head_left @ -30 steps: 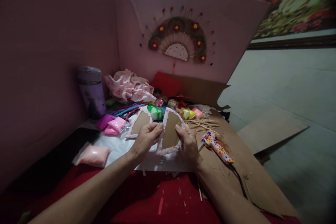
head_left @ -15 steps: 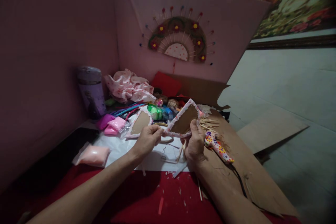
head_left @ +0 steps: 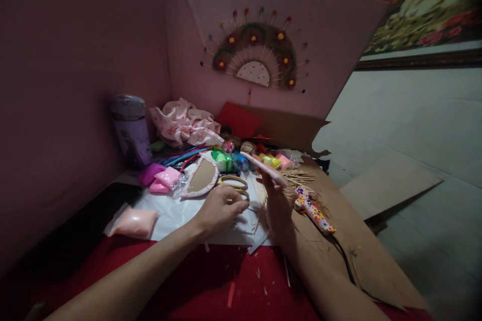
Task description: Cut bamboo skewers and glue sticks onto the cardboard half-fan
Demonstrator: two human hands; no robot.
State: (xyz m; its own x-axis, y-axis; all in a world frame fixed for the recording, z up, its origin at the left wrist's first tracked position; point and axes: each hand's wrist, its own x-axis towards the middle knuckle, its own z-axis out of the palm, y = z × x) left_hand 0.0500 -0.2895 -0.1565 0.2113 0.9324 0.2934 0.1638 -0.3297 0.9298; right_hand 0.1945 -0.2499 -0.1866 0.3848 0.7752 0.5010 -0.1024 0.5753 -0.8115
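Observation:
My right hand (head_left: 278, 200) grips a cardboard piece with a pink fabric edge (head_left: 265, 168), turned almost edge-on. My left hand (head_left: 222, 208) hovers to the left of it, apart from the piece, its fingers loosely curled and seemingly holding nothing. Just beyond the left fingers lie gold oval loops (head_left: 232, 180), which look like scissor handles. A second cardboard piece (head_left: 202, 178), half-round and edged in the same fabric, rests on the white sheet (head_left: 169, 215). Beside my right hand lies a hot glue gun with a flower pattern (head_left: 314, 210), its black cord trailing toward me.
Bags of coloured clay (head_left: 222, 160), pipe cleaners (head_left: 184, 158) and crumpled pink fabric (head_left: 184, 123) crowd the back. Thin sticks (head_left: 297, 178) lie on brown cardboard (head_left: 361, 256). A purple bottle (head_left: 131, 133) stands left. A decorated half-round fan (head_left: 256, 55) hangs on the pink panel.
My left hand has let go of the fabric-edged piece and moved slightly right and down. My right hand has tilted the piece from face-on to nearly edge-on.

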